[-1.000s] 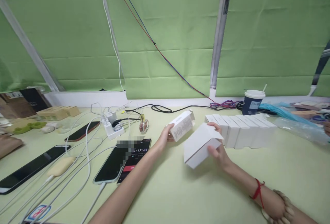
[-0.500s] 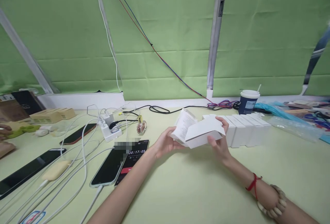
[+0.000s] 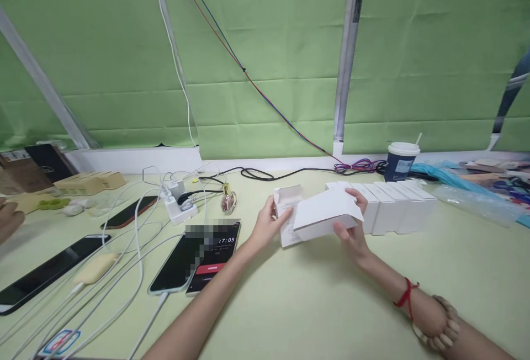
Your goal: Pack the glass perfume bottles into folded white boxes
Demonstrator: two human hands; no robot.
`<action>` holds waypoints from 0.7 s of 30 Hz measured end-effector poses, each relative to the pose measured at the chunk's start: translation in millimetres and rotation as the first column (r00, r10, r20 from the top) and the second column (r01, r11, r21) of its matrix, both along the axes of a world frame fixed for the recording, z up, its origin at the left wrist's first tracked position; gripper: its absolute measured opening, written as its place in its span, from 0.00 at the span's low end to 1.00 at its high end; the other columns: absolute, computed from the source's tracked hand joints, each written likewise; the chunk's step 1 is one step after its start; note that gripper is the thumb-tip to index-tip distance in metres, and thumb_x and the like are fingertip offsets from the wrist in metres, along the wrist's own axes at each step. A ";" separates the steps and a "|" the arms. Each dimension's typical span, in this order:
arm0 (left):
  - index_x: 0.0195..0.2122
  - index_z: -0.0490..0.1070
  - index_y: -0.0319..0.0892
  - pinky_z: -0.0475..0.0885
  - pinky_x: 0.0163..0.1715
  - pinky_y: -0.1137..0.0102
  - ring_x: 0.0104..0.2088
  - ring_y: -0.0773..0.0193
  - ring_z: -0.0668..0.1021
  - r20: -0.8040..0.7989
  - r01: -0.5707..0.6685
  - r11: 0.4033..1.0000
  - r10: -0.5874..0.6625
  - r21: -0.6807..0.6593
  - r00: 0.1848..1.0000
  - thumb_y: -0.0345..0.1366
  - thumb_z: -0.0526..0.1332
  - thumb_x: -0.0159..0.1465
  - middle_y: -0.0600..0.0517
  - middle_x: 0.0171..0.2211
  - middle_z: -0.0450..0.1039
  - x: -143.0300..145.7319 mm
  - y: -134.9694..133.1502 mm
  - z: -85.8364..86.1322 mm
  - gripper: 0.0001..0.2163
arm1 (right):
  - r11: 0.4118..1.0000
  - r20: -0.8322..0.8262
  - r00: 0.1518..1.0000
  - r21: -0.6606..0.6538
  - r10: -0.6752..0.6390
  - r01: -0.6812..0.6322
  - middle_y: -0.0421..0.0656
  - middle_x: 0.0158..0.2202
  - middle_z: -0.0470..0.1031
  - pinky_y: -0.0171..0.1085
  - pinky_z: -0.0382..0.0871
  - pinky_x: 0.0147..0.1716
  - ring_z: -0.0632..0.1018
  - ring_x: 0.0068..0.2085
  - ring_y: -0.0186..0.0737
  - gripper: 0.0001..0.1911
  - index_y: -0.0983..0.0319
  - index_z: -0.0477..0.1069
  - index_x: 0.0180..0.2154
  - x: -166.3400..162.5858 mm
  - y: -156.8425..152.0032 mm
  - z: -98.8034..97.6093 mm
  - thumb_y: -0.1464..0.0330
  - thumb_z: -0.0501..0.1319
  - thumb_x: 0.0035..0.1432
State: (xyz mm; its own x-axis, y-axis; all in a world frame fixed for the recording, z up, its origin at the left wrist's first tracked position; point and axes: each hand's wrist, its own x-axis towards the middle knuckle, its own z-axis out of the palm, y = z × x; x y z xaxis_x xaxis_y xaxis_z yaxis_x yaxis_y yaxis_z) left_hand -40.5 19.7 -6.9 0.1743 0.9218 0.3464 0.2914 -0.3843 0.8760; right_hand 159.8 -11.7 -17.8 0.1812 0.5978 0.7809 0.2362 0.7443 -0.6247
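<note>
My right hand [image 3: 354, 233] grips a plain white box [image 3: 325, 211] by its right end, fingers over the top and thumb on the near side. The box is tilted above the table. My left hand [image 3: 269, 222] pinches a thin-walled white carton [image 3: 287, 236] with small print, its thumb lying across it. A flap stands up at the carton's far end. The carton's right part is hidden behind the box, so I cannot tell whether the two touch. Just behind my right hand stands a row of several similar white boxes [image 3: 385, 211].
A dark paper cup [image 3: 399, 164] stands behind the row. On the left lie phones [image 3: 174, 263], a power strip [image 3: 182, 213], white cables and a small glass bottle [image 3: 228, 202]. Plastic bags [image 3: 476, 205] lie at right. Another person's hand [image 3: 9, 219] shows at the far left edge.
The printed carton has turned in my left hand and tipped down; its flap now shows at the far end. My left thumb has come across it. The right hand's box barely moved.
</note>
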 end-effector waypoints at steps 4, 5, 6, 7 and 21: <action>0.59 0.41 0.43 0.70 0.39 0.66 0.42 0.61 0.74 -0.236 -0.077 0.945 0.157 0.318 0.959 0.44 0.57 0.61 0.41 0.50 0.65 -7.9 6.6 -13.7 0.30 | 0.999 -0.048 0.998 0.007 -0.051 0.052 0.48 0.51 0.49 0.49 0.64 0.46 0.63 0.47 0.46 0.28 0.55 0.51 0.50 1.4 -1.0 3.5 0.53 0.57 0.51; 0.57 0.41 0.43 0.69 0.39 0.66 0.42 0.62 0.74 -0.254 -0.079 0.917 0.189 0.391 0.949 0.43 0.56 0.61 0.41 0.50 0.64 -8.8 7.7 -16.2 0.29 | 0.999 -0.057 0.997 -0.004 -0.049 0.049 0.48 0.51 0.50 0.49 0.64 0.47 0.63 0.48 0.47 0.29 0.55 0.51 0.50 1.3 -1.2 4.3 0.53 0.57 0.50; 0.55 0.42 0.43 0.69 0.38 0.67 0.41 0.63 0.74 -0.270 -0.070 0.888 0.212 0.454 0.939 0.42 0.55 0.62 0.40 0.50 0.63 -9.2 8.1 -17.7 0.26 | 0.999 -0.069 0.997 -0.019 -0.040 0.039 0.48 0.51 0.50 0.49 0.64 0.47 0.63 0.48 0.47 0.29 0.55 0.52 0.50 0.9 -1.6 5.2 0.52 0.57 0.50; 0.53 0.45 0.44 0.69 0.36 0.68 0.39 0.64 0.74 -0.296 -0.050 0.864 0.225 0.500 0.928 0.41 0.54 0.62 0.41 0.49 0.63 -9.1 7.7 -18.1 0.22 | 0.999 -0.083 0.996 -0.042 -0.025 0.021 0.48 0.51 0.51 0.49 0.65 0.47 0.63 0.49 0.47 0.28 0.56 0.53 0.50 0.2 -2.2 6.3 0.52 0.57 0.50; 0.42 0.56 0.45 0.65 0.26 0.73 0.34 0.64 0.74 -0.478 0.049 0.862 0.231 0.504 0.848 0.43 0.56 0.60 0.46 0.42 0.69 6.6 -11.5 -8.8 0.13 | 0.977 -0.165 0.984 -0.190 0.068 -0.100 0.47 0.49 0.55 0.38 0.74 0.26 0.71 0.40 0.40 0.35 0.53 0.45 0.51 -0.7 -2.8 13.4 0.58 0.63 0.47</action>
State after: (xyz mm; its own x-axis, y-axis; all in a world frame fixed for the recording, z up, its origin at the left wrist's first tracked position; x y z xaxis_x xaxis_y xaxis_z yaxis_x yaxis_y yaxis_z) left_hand -33.9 8.2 -15.8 0.3756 0.6793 0.6305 0.6911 -0.6585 0.2978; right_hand 159.2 -14.5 -4.4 0.2347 0.7550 0.6123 0.0655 0.6161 -0.7849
